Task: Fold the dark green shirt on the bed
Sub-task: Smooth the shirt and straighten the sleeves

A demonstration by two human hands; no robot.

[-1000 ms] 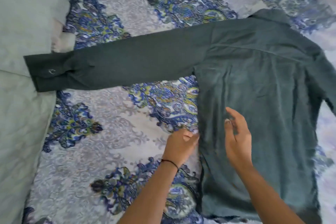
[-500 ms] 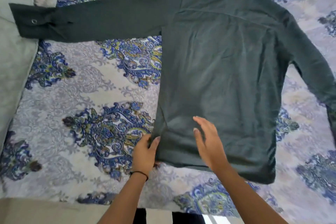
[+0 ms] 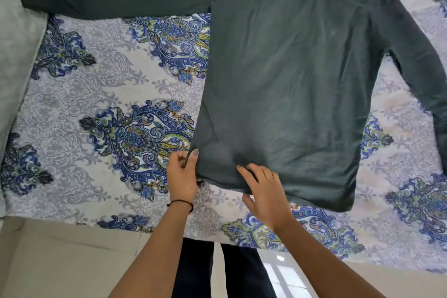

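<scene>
The dark green shirt (image 3: 290, 75) lies spread out back-side up on the bed, one sleeve stretched to the far left, the other running down the right edge of view. My left hand (image 3: 182, 173) pinches the shirt's lower left corner at the hem, thumb on top of the cloth. My right hand (image 3: 264, 189) rests on the bottom hem just to the right, fingers spread and lightly bent over the fabric, thumb off the cloth on the sheet.
The bed carries a grey sheet (image 3: 96, 109) with blue paisley motifs. A pale green pillow (image 3: 14, 51) lies along the left side under the left cuff. The bed's near edge and tiled floor (image 3: 60, 261) show below, with my dark trousers.
My hands slid down the shirt's left side to the bottom hem. My view pulled back toward the foot of the bed, bringing the bed edge and floor into sight.
</scene>
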